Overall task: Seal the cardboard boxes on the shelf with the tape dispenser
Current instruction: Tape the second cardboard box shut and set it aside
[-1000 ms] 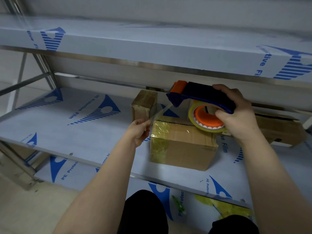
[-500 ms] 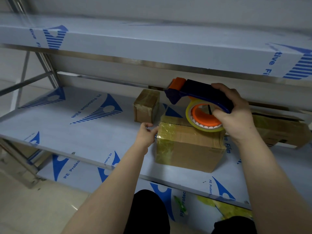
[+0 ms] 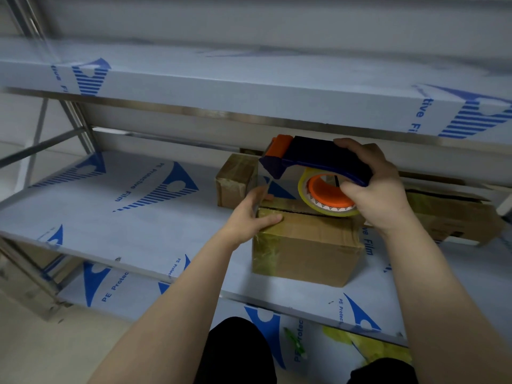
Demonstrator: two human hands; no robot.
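A cardboard box (image 3: 310, 245) stands on the middle shelf (image 3: 133, 217), its left end wrapped in yellowish tape. My left hand (image 3: 249, 214) rests on the box's top left corner, thumb laid flat along the top edge and fingers down the far side. My right hand (image 3: 374, 189) grips the handle of a dark blue tape dispenser (image 3: 313, 159) with an orange head and an orange-cored tape roll (image 3: 327, 195). The dispenser hovers just above the box's top, near its open seam. A smaller taped box (image 3: 235, 178) sits behind to the left.
A long flat cardboard box (image 3: 454, 217) lies at the right behind my right wrist. The upper shelf (image 3: 249, 84) hangs low over the dispenser. Crumpled yellow tape (image 3: 368, 347) lies on the lower shelf. A metal frame post (image 3: 36, 134) stands at the left.
My left hand moved from pinching a tape end left of the box onto the box's top left corner. The dispenser stayed above the box, dropping slightly toward it.
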